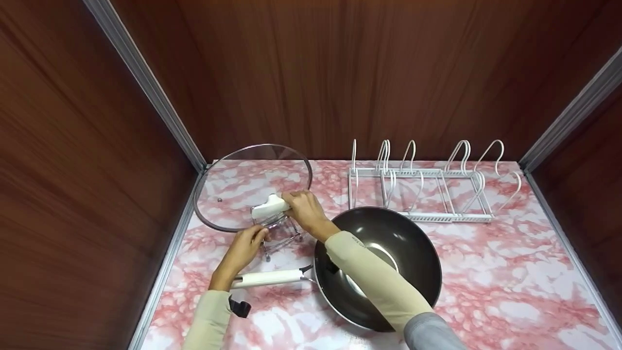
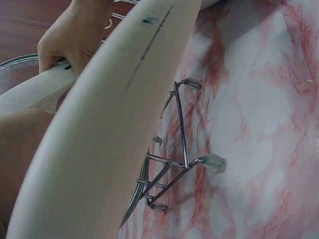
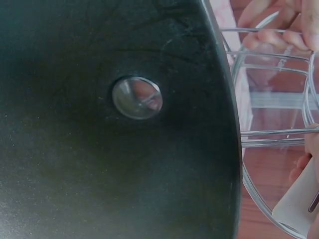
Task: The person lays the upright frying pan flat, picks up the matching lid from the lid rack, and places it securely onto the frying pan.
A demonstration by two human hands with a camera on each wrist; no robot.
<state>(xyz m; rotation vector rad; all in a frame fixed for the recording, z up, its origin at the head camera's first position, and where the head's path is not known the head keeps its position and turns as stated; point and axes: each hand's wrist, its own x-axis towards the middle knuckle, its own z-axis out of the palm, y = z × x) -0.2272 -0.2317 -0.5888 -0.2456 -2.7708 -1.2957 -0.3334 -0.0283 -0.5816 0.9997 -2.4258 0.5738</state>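
Note:
Tilted upright at the back left is a round glass lid (image 1: 243,182) with a dark rim. A metal wire stand (image 2: 182,124) on small rubber feet is at the lid's lower edge. My right hand (image 1: 306,213) grips the end of the lid's white handle (image 1: 268,208). With thumb and fingers, my left hand (image 1: 244,249) pinches the wire of the stand, just below that handle. A dark wok (image 1: 413,248) sits under my right forearm, its white handle (image 1: 272,277) pointing left; that handle blocks much of the left wrist view.
A white wire rack (image 1: 427,216) with several curved uprights stands behind the wok to the right. Wood-grain panels (image 1: 311,78) with metal corner strips enclose the red-and-white marbled tabletop (image 1: 515,272) at the back and sides.

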